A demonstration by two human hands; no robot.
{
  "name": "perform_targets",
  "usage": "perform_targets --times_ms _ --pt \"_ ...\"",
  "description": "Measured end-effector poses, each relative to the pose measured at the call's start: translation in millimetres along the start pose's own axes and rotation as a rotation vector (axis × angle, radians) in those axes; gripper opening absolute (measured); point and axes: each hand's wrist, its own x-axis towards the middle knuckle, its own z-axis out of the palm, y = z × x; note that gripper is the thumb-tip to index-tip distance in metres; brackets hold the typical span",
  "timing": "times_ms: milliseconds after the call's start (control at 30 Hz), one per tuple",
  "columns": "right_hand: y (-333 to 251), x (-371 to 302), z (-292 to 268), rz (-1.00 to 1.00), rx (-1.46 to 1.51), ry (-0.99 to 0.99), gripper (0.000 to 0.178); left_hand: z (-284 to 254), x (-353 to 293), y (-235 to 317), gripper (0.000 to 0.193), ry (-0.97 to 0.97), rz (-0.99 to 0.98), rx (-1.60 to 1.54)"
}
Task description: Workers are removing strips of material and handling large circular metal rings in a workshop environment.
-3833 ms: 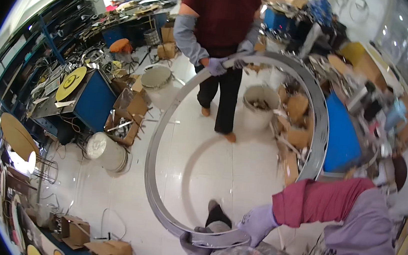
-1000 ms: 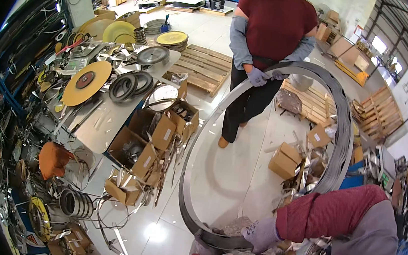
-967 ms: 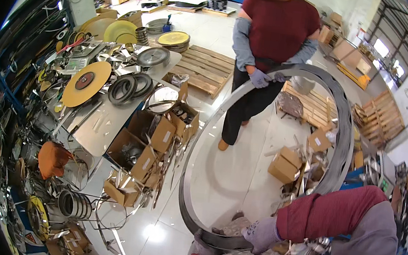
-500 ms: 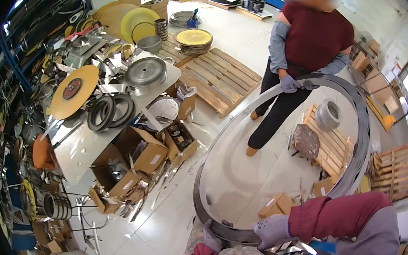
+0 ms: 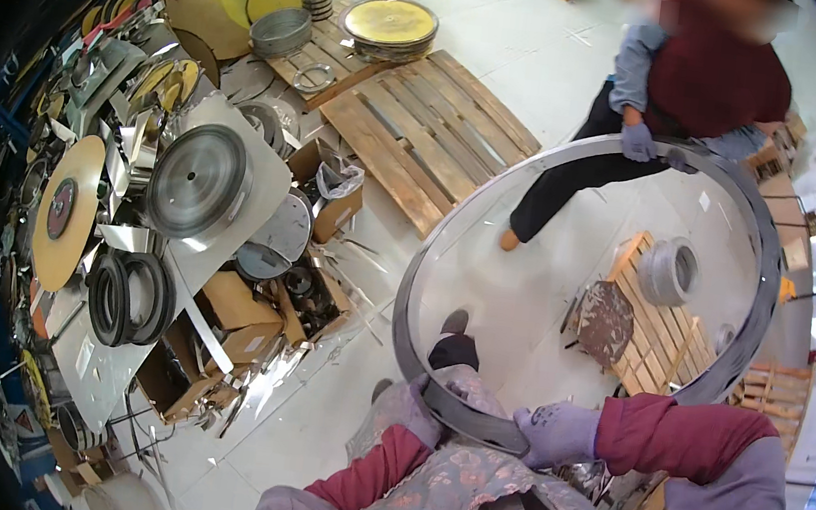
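Observation:
A large hoop of grey, banded metal strip (image 5: 765, 266) hangs between me and a co-worker. Gloved in grey, my left hand (image 5: 413, 413) is closed around its near left edge. My right hand (image 5: 559, 434) grips the near edge further right, fingers wrapped on the strip. Across the hoop, the co-worker (image 5: 715, 74) holds its far rim with both gloved hands, one of them (image 5: 637, 141) plainly visible. The floor shows through the hoop's open middle.
At left, a cluttered table bears a round metal disc (image 5: 197, 179), black rings (image 5: 129, 299) and scrap. Cardboard boxes (image 5: 237, 328) stand beside it. Beyond lies a wooden pallet (image 5: 422, 136). Through the hoop I see a stool (image 5: 606, 323) and a wire coil (image 5: 668, 272) on another pallet.
My view has swung, and my feet now show below the hoop. The co-worker appears further right, leaning. Both my hands stay on the hoop, the left one slightly higher in view.

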Motion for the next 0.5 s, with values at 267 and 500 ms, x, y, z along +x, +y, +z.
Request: perform_targets --times_ms 267,500 --pt "116 53 -123 0.052 -0.083 -0.044 0.069 119 155 28 0.051 -0.064 -0.089 -0.123" --pt "160 117 -238 0.009 -0.059 -0.013 0.047 218 216 92 0.05 0.157 -0.052 -0.244"
